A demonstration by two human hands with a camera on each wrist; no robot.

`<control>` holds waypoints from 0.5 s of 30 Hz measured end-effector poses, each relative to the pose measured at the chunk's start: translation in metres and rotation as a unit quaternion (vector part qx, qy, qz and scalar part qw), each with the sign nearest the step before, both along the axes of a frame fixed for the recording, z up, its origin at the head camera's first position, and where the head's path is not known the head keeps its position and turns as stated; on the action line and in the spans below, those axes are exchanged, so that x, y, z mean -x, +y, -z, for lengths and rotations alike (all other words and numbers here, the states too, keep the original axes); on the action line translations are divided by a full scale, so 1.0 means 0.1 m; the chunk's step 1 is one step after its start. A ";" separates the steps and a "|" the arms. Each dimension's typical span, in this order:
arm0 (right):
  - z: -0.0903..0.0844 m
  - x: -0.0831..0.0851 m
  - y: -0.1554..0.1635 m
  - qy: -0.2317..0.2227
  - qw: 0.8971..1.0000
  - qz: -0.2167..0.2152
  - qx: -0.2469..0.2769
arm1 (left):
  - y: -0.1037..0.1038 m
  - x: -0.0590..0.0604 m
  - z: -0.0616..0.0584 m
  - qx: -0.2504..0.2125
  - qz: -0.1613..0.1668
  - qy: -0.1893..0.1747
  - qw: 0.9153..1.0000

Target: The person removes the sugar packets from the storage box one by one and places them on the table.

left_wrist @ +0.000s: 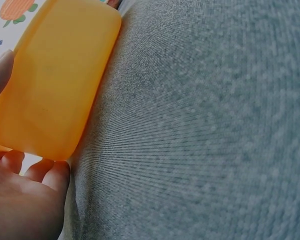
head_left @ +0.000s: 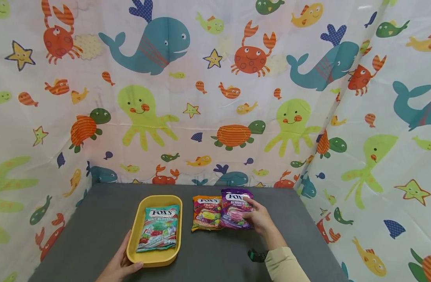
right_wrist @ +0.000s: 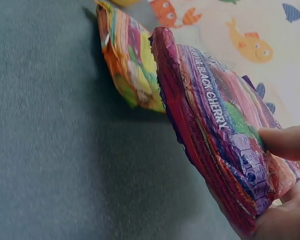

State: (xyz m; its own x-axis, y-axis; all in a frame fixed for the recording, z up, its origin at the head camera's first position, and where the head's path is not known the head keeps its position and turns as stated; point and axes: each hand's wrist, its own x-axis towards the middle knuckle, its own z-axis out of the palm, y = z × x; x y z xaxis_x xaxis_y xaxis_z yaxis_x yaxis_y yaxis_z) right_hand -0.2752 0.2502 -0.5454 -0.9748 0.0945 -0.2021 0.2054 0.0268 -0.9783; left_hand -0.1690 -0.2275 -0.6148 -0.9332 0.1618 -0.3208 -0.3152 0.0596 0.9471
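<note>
Grey desk [head_left: 219,254]: right hand [head_left: 259,219] pinches the purple candy bag [head_left: 235,209]; left hand [head_left: 120,266] grips the yellow tray [head_left: 155,258] rim.

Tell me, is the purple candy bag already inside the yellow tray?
No, the purple bag is outside the yellow tray, held by the right hand.

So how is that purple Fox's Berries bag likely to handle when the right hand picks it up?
The purple bag is probably floppy: it is a crinkled foil pouch that bulges unevenly. Its glossy film may be somewhat slippery, though the right hand pinches it by the edge, thumb on top. Being flat and soft, it is unlikely to roll. It overlaps the orange bag, which might get nudged.
</note>
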 end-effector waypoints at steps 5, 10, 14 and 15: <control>0.05 0.04 0.09 -0.009 1.000 0.010 -0.022 | -0.01 0.00 0.00 0.005 -0.001 0.001 1.000; 0.06 0.07 0.16 -0.017 0.999 0.019 -0.038 | -0.01 0.00 0.01 0.006 -0.002 0.005 1.000; 0.04 0.09 0.20 -0.015 0.999 0.019 -0.049 | -0.01 0.00 0.03 0.005 -0.003 0.007 1.000; 0.05 0.10 0.21 -0.014 0.998 0.018 -0.052 | -0.01 0.01 0.03 0.002 -0.004 0.008 1.000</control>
State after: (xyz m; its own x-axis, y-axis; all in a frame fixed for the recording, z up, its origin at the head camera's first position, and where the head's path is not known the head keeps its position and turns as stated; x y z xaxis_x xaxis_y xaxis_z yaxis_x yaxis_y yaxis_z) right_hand -0.2853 0.2710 -0.5499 -0.9646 0.1516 -0.2156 0.2345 0.1201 -0.9647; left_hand -0.1697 -0.2282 -0.6176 -0.9397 0.1533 -0.3057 -0.2997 0.0616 0.9520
